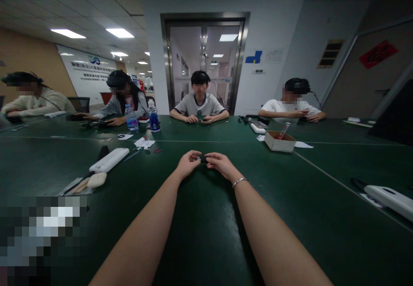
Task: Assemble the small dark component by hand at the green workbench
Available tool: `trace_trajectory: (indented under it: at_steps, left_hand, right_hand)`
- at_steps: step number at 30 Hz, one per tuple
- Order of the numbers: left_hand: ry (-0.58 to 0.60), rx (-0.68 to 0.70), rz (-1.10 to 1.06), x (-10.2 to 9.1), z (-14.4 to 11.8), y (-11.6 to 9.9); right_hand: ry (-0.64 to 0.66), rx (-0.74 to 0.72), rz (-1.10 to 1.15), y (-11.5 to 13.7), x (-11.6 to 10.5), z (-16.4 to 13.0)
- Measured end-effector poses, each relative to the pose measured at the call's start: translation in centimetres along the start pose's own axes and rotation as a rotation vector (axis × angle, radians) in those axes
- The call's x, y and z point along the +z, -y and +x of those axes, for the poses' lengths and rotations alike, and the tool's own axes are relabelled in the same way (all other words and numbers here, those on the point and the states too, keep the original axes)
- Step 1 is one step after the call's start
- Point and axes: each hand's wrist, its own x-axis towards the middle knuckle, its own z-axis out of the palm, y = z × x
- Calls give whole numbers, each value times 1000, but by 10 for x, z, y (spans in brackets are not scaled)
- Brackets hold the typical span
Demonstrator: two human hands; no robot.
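Observation:
Both my arms reach forward over the dark green table [206, 217]. Between my fingertips is a small black object [203, 159], too small and dark for me to make out its kind. My left hand [188, 165] pinches its left end, where a little shiny bit shows at the fingertips. From the other side, my right hand [222, 165] grips it with thumb and fingers closed. A silver bracelet [239, 182] circles my right wrist. The fingers partly hide the object.
An open box [280, 143] with a tube in it stands ahead right. White power banks [109, 160] lie to the left and far right. Bottles [155, 120], paper scraps [144, 143] and a pouch [97, 179] are on the left. Several people sit across the table.

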Motion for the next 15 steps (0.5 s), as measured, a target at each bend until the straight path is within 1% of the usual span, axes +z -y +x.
trace_trajectory:
  at_steps: [4,7,11,15]
  left_hand:
    - [27,-64,-10,2,0,1]
    - [45,-90,25,3,1,4]
    - [17,-87,44,2,1,6]
    - [22,-75,31,2,0,5]
  right_hand:
    - [-5,-3,17,0,0,0]
    - [-1,0,7,0,0,0]
    - [0,-5,-6,1,0,0]
    - [-5,3,1,1,1,-1]
